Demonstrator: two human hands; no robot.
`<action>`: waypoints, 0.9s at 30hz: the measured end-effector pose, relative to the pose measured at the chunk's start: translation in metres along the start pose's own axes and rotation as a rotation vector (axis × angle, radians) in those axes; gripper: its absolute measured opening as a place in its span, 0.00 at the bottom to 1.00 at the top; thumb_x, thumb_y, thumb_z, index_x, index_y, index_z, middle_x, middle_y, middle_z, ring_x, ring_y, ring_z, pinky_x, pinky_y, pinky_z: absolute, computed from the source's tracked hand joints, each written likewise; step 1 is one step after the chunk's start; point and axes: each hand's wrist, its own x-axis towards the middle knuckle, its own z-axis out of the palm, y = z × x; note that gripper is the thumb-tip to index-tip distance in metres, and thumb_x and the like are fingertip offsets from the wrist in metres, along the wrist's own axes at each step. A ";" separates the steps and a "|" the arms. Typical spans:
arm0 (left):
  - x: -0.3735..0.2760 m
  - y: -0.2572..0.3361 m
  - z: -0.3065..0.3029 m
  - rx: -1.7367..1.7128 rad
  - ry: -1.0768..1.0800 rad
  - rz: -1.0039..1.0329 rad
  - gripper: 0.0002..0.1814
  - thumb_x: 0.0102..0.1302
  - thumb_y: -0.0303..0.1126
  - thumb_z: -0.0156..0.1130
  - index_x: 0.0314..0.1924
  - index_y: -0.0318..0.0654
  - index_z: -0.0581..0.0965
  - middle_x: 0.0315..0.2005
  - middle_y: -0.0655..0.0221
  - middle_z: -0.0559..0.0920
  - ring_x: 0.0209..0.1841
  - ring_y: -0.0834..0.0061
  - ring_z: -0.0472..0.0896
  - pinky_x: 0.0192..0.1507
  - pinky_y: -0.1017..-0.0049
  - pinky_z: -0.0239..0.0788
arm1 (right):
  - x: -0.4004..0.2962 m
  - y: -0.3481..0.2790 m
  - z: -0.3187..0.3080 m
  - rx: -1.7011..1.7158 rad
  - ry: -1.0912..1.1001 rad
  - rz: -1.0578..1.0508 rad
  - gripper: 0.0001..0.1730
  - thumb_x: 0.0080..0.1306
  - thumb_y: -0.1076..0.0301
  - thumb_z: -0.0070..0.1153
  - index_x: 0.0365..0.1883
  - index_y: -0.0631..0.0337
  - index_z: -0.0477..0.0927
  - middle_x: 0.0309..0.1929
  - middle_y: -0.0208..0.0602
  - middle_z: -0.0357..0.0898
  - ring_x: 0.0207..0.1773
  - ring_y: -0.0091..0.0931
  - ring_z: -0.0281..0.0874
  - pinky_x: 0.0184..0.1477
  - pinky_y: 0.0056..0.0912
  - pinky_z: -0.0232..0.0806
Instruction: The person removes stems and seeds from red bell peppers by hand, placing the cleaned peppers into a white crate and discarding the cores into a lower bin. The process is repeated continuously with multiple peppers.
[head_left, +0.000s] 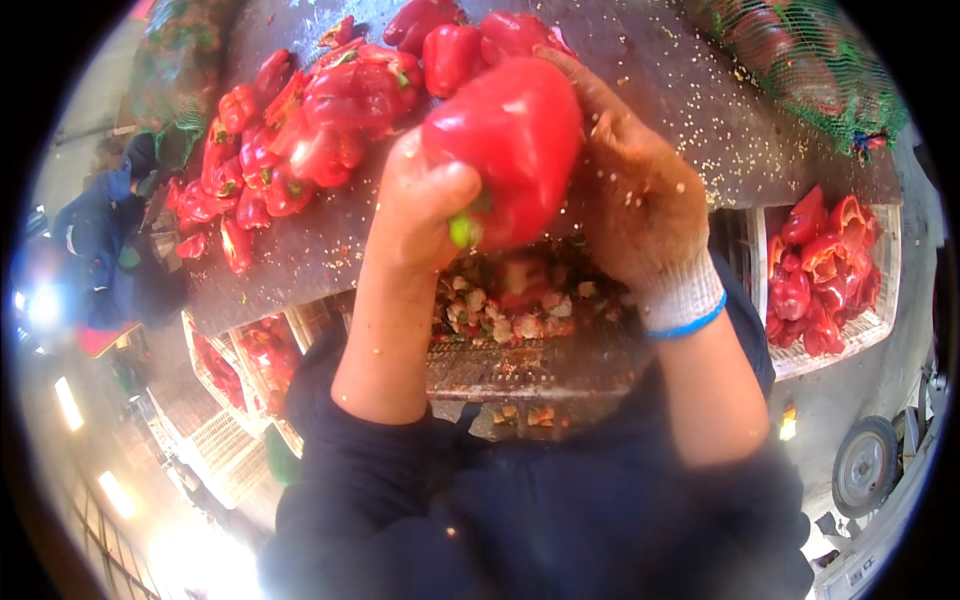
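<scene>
A large whole red bell pepper (517, 142) is held up above the table's near edge, partly motion-blurred. My bare left hand (424, 195) grips its left side, the thumb beside the green stem (465, 231). My right hand (645, 180), in a stained knit glove with a blue-edged cuff, cups the pepper's right side; its fingers are partly hidden behind it. Below my hands, pepper cores and seedy scraps (480, 311) fill part of a dirty plastic crate (525, 367). Many red peppers, several of them cut open (360, 94), lie heaped on the dark tabletop (300, 274) to the left.
Scattered seeds dot the table. Green mesh sacks of peppers stand at the far right (810, 75) and far left (176, 67). White crates with red pepper pieces flank me at right (889, 300) and left (225, 371). A person in dark clothes (112, 225) is at left; a wheel (864, 466) is at lower right.
</scene>
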 end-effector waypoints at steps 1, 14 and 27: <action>-0.003 -0.001 0.001 -0.050 -0.059 -0.055 0.37 0.53 0.41 0.77 0.59 0.27 0.75 0.46 0.63 0.84 0.47 0.73 0.83 0.54 0.71 0.75 | 0.001 -0.001 0.001 -0.014 0.022 0.007 0.27 0.66 0.70 0.60 0.63 0.65 0.72 0.47 0.32 0.81 0.48 0.20 0.77 0.51 0.24 0.71; -0.067 0.008 0.034 0.112 0.073 -0.324 0.41 0.46 0.34 0.82 0.60 0.30 0.73 0.49 0.66 0.82 0.51 0.74 0.81 0.55 0.71 0.73 | -0.001 0.010 0.001 -0.532 0.052 0.117 0.17 0.66 0.66 0.61 0.49 0.68 0.81 0.40 0.33 0.83 0.43 0.19 0.78 0.47 0.22 0.71; -0.093 0.007 0.017 0.413 0.037 -0.360 0.44 0.45 0.34 0.83 0.62 0.36 0.72 0.48 0.67 0.82 0.51 0.76 0.80 0.56 0.71 0.72 | -0.009 0.009 0.010 -0.788 -0.062 0.138 0.14 0.63 0.64 0.62 0.41 0.67 0.87 0.39 0.38 0.88 0.44 0.23 0.83 0.52 0.27 0.74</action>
